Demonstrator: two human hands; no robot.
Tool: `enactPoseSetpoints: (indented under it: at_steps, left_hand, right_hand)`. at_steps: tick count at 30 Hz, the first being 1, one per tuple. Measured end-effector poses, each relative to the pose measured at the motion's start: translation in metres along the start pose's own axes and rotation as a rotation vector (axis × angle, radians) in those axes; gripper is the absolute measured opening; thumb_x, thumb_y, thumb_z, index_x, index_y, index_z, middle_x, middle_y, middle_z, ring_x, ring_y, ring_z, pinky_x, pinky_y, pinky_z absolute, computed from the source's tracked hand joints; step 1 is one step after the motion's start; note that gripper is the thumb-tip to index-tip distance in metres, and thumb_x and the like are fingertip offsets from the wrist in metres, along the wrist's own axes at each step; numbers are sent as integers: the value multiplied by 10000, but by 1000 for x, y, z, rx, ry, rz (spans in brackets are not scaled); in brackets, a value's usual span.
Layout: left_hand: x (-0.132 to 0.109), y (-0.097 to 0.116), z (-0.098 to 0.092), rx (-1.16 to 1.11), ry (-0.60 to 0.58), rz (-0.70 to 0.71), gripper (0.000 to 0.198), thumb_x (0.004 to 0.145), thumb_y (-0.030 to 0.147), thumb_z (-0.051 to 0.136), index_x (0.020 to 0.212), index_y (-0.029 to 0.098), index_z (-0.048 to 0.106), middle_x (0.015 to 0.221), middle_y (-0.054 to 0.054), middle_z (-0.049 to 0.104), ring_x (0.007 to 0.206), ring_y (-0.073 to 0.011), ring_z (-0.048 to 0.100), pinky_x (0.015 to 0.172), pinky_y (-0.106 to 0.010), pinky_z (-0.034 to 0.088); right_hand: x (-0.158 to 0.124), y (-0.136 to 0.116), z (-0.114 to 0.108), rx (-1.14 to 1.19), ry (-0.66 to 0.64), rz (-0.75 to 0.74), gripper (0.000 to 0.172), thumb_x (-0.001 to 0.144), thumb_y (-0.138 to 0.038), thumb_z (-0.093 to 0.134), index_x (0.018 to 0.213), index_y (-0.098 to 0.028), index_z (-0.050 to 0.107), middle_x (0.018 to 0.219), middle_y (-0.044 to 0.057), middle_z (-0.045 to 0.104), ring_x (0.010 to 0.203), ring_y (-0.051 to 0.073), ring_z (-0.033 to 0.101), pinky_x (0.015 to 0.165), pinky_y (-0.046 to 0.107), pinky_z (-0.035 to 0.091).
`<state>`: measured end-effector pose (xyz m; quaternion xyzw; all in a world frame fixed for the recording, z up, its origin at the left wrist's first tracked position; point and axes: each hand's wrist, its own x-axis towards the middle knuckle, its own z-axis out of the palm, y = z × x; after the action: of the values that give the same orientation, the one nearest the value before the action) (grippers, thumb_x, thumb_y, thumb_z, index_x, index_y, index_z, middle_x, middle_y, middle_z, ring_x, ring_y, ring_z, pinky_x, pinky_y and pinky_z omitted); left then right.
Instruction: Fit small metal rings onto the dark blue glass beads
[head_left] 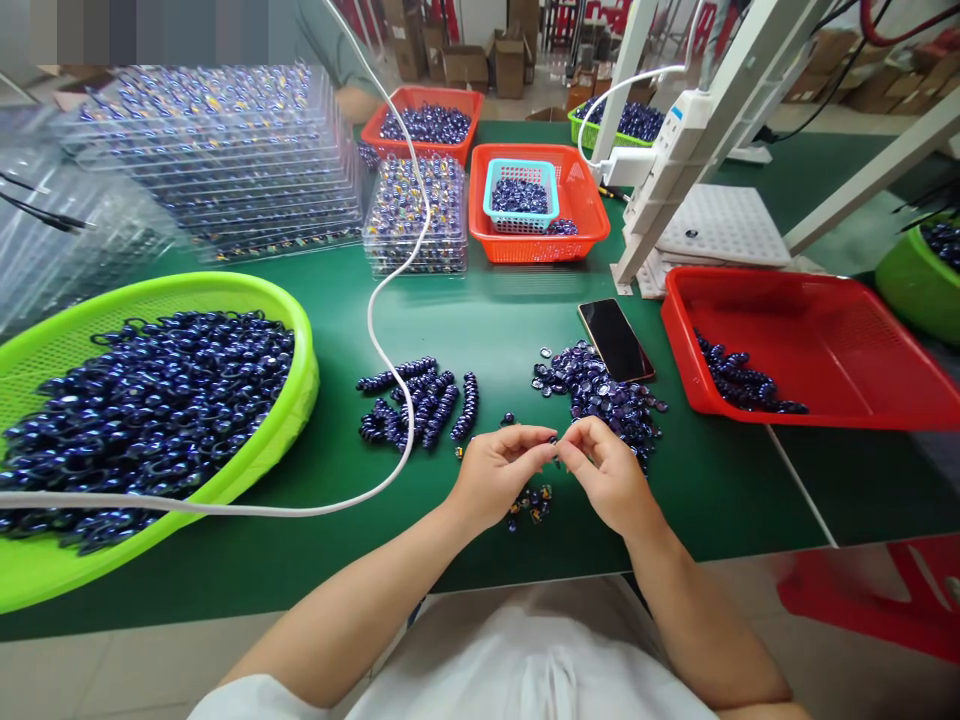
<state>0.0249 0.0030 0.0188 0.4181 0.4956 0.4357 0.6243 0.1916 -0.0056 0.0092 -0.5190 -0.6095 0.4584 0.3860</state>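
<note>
My left hand and my right hand meet in front of me with fingertips pinched together. Between them is a small shiny dark blue piece, mostly covered by the fingers. Just beyond my right hand spreads a loose pile of glossy dark blue round caps. Left of my left hand lie several stacked rows of dark blue pieces, with one row standing apart. Under my hands sits a small cluster of blue parts with gold-coloured bits.
A phone touches the cap pile. A green basket of blue pieces stands left; a red basket stands right. Behind are stacked clear trays and an orange basket. A white cable crosses the table near a metal post.
</note>
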Motion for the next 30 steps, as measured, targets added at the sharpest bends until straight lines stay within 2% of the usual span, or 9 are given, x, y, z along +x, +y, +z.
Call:
enactPoseSetpoints:
  at_steps: [4,5,7,10,12,15,19,25,30]
  left_hand:
    - [1,9,-5,-59,-84,-45,175,705,285,785,806,145,760,671,-24,703,572,-112,578,545,-221,459]
    - [2,9,-7,-84,-101,-58,168,705,279,783,799,141,757,662,-18,691,551,-95,548,535,-213,438]
    - [3,8,-10,-135,-121,-91,152,708,262,777,790,136,752,652,-9,675,529,-74,509,528,-205,410]
    - [6,4,-14,-219,-128,-173,164,710,257,777,811,132,745,688,-25,689,580,-94,560,571,-219,431]
    - [7,2,-17,-274,-146,-229,196,703,264,786,831,123,743,724,-45,704,623,-117,599,600,-236,451]
    - [9,0,-18,-301,-190,-282,221,682,260,800,824,100,746,717,-53,696,591,-106,583,584,-237,446]
    - [10,-1,-17,-294,-200,-318,214,666,248,811,799,91,750,679,-41,679,549,-80,557,558,-217,431]
    - [11,0,-17,-288,-192,-309,223,674,242,817,833,99,753,696,-32,687,551,-74,560,578,-221,454]
    - [7,2,-13,-321,-155,-194,257,687,261,830,879,120,732,786,-41,716,706,-126,658,705,-258,544]
  right_hand:
    - [-2,-6,-2,-52,-15,-124,60,956,-261,535,950,-221,579,802,-6,582,726,137,569,669,262,483]
    - [-3,-6,-3,-74,-25,-190,84,956,-225,527,1007,-233,593,842,1,591,758,141,580,696,270,491]
    - [-3,-5,-5,-128,-73,-370,238,946,-141,506,1113,-274,611,915,13,581,813,143,585,737,285,503]
    - [-3,-3,-5,-290,-123,-624,392,913,-58,497,1156,-333,635,960,22,529,837,145,559,751,308,508]
    - [-3,-2,-3,-433,-85,-705,407,895,-48,526,1150,-340,648,980,31,520,844,153,545,753,326,507]
    - [-2,-1,-2,-573,-36,-735,364,879,-54,560,1111,-315,662,983,42,537,833,159,542,740,335,501]
    - [-1,-1,-1,-613,-39,-747,313,866,-45,560,1064,-271,645,970,50,563,823,161,566,733,339,498]
    - [-2,-1,1,-517,-29,-704,270,844,-54,560,1029,-248,589,944,49,583,860,189,603,762,363,512]
    - [0,-5,3,-323,92,-535,226,841,-50,543,961,-242,533,887,31,569,849,189,596,743,348,519]
